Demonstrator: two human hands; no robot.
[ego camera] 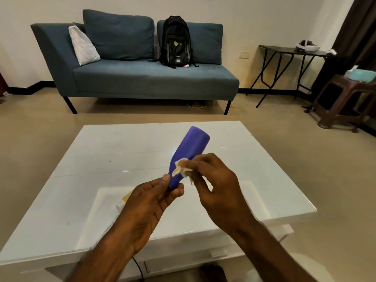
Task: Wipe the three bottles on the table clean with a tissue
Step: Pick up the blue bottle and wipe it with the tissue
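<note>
In the lower centre of the frame, the narrow end of a purple bottle [191, 147] is pinched between the thumb and curled fingers of the left hand [150, 202], so that nearly the whole body is left bare for wiping. The bottle is held in the air above the white tabletop [101, 159], tilted up and away with its broad end farthest from the camera. It is probably lifted so that it can be turned and every side reached. Just right of centre, a crumpled tissue [181, 169] is gripped in the bunched fingertips of the right hand [215, 180] and pressed against the bottle's lower side, close above the left thumb. The two hands are thus kept close together but on separate parts of the bottle. A pale and yellowish object [122, 202] is half hidden under the left hand on the tabletop, and it cannot be told whether it is another bottle. No other bottles are seen. Across the upper part of the frame, a blue sofa [142, 78] is set against the wall, with a black backpack [176, 41] propped upright on its seat.
</note>
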